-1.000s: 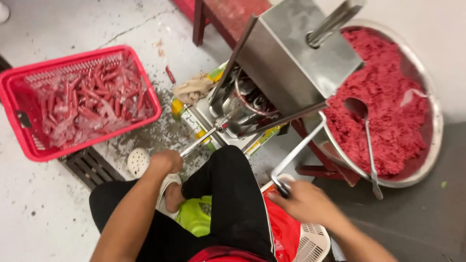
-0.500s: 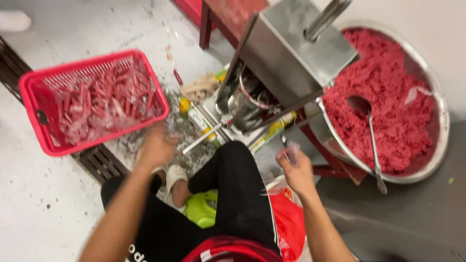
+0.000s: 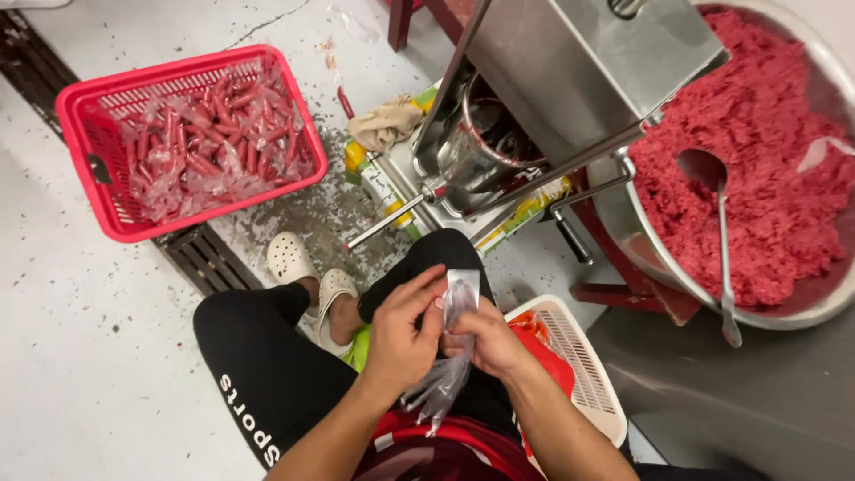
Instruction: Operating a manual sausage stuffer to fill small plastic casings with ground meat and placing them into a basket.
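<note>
On a pale, speckled concrete floor point(image 3: 80, 374) with a metal drain grate point(image 3: 200, 258), a person sits low, both hands over the lap. The left hand point(image 3: 403, 334) and right hand point(image 3: 485, 343) each have their grip clamped on a clear plastic casing point(image 3: 454, 347). A red basket point(image 3: 98, 169) of filled sausages point(image 3: 209, 142) sits ahead left; a steel stuffer point(image 3: 579, 62) and a wide bowl point(image 3: 837, 303) of minced meat point(image 3: 757, 205) stand ahead right.

red basket point(image 3: 89, 134) | pink-red mince point(image 3: 739, 178) | silver machine point(image 3: 570, 62) | clear casing point(image 3: 459, 303) | white clogs point(image 3: 289, 258) | black trousers point(image 3: 267, 356)
</note>
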